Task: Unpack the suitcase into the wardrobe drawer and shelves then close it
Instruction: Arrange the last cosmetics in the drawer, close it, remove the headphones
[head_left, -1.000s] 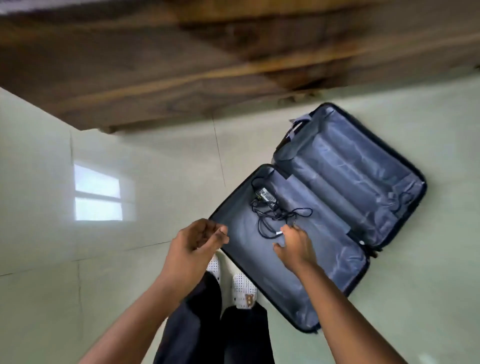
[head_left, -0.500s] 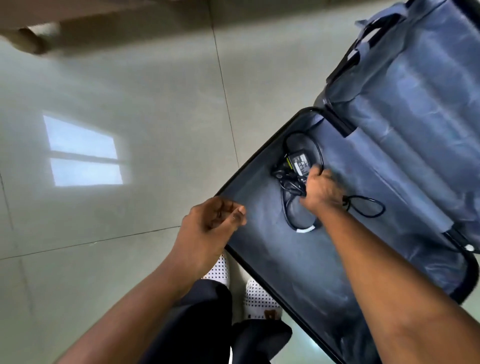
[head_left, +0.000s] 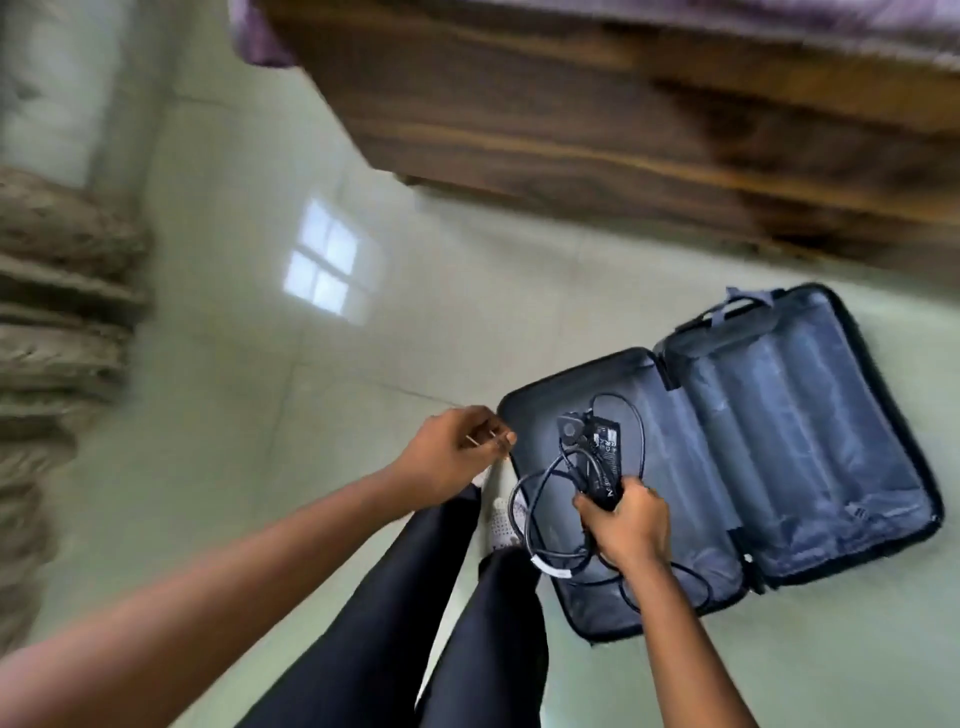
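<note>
We see a glossy pale green tiled floor (head_left: 218, 415) mirroring a window's light (head_left: 324, 262), dark wooden furniture (head_left: 623, 119) beyond.

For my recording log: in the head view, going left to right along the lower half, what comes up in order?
Left hand → power adapter with its cord, gripped by the right hand → far half of the open suitcase.
</note>
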